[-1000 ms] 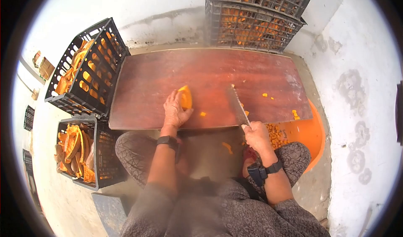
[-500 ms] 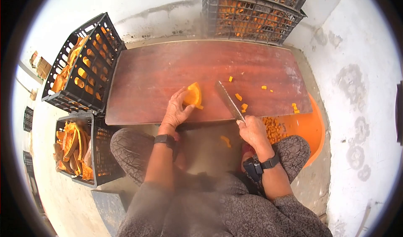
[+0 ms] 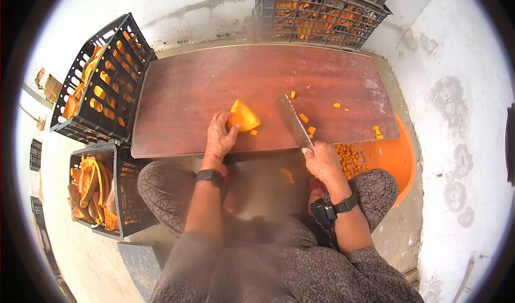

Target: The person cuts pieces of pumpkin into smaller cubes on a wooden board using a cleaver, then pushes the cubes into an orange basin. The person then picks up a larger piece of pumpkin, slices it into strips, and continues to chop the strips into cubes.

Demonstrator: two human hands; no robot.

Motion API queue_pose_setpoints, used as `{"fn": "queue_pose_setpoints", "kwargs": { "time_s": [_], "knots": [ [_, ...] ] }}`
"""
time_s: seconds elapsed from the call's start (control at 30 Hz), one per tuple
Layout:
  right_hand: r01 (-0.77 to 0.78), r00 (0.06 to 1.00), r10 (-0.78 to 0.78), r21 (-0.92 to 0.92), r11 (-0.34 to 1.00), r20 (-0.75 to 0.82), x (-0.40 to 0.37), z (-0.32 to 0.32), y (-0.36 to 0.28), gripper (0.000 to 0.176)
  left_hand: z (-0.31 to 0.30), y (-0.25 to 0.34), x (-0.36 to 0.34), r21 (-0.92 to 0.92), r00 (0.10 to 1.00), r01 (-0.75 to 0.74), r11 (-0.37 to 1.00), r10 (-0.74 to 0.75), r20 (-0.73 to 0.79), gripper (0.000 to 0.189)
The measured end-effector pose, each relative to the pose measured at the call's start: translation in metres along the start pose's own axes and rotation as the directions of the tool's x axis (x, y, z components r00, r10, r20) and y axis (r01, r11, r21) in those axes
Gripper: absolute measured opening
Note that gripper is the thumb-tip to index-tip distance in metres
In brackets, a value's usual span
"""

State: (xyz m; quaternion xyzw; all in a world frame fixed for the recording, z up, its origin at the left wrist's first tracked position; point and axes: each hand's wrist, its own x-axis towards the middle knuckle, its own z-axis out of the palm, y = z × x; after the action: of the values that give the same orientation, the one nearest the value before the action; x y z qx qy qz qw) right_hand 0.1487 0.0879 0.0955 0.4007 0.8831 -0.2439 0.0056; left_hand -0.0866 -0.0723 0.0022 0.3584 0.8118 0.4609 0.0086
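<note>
A wedge of orange pumpkin (image 3: 245,117) is on the reddish-brown board (image 3: 198,83), its pointed end upward in the view. Fingers and thumb of my left hand (image 3: 220,135) close on its left edge. Just below the wedge lies a small pumpkin piece (image 3: 254,132). My right hand (image 3: 324,162) grips the handle of a broad-bladed knife (image 3: 294,120), apart from the wedge and slanting up and left across the board's front edge. Several cut pumpkin bits (image 3: 303,118) are scattered to the right of the blade.
An orange tub (image 3: 394,161) with many pumpkin cubes stands partly under the board's right end. Black crates of pumpkin pieces (image 3: 134,69) (image 3: 120,190) stand at left, and stacked crates (image 3: 322,18) behind. A pumpkin scrap (image 3: 288,175) lies between my legs.
My left hand has moved slightly left and turned the pumpkin wedge, so its point faces up and a small piece shows below it. The knife stays in my right hand, almost in place.
</note>
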Motion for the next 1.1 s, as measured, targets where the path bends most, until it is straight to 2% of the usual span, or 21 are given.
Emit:
{"fn": "queue_pose_setpoints", "kwargs": {
  "time_s": [0.07,0.3,0.37,0.4,0.47,0.77,0.9,1.1],
  "knots": [
    [-0.012,1.0,0.012,0.052,0.999,-0.004,-0.001,-0.001,-0.001,0.033,-0.002,0.005,0.0,-0.115,0.995,0.102,0.988,-0.1,0.02,0.034],
    [-0.035,0.997,0.031,0.058,0.998,0.064,-0.005,-0.01,-0.01,0.031,-0.001,0.002,0.0,-0.017,1.0,0.024,1.0,-0.023,0.02,0.027],
    [-0.004,0.999,0.003,0.025,1.0,0.048,-0.003,-0.004,-0.005,0.03,0.0,0.012,0.001,-0.183,0.993,0.106,0.977,-0.114,-0.036,0.032],
    [-0.004,0.999,0.003,0.024,1.0,0.05,-0.003,-0.004,-0.005,0.03,0.0,0.014,0.001,-0.184,0.993,0.107,0.977,-0.116,-0.036,0.032],
    [0.017,0.999,-0.018,0.008,1.0,0.035,-0.003,-0.002,-0.005,0.03,-0.002,0.016,0.002,-0.169,0.984,0.161,0.972,-0.17,-0.044,0.048],
    [0.045,0.999,-0.045,-0.019,0.999,0.028,-0.003,-0.001,-0.003,0.029,0.009,-0.005,0.001,0.0,0.994,0.106,0.994,-0.106,-0.038,0.06],
    [0.033,0.999,-0.032,-0.016,0.999,0.04,-0.003,-0.002,-0.005,0.031,0.004,0.011,-0.001,0.025,0.991,0.136,0.99,-0.136,-0.017,0.064],
    [0.035,0.999,-0.033,-0.025,0.999,0.041,-0.004,0.0,-0.003,0.03,0.007,0.022,-0.004,0.076,0.997,0.067,0.995,-0.063,-0.042,0.075]
  ]
}}
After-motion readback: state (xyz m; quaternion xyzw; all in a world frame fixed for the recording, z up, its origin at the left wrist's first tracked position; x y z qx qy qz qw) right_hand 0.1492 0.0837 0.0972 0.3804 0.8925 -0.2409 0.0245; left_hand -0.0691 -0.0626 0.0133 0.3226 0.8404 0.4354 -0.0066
